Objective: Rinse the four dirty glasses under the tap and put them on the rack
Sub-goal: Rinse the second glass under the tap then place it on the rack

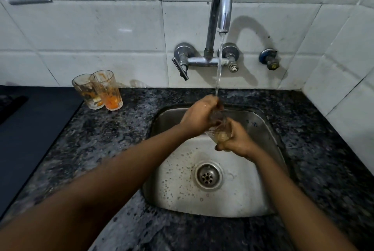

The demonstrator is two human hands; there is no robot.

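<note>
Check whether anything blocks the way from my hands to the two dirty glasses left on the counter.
Nothing visible does. The two dirty glasses stand together on the counter left of the sink, with bare granite between. Both the left hand and right hand are occupied with the glass under the tap.

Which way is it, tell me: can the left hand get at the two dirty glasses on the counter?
Probably yes, once freed. The left hand grips the glass under the tap, but the counter toward the two dirty glasses is bare.
</note>
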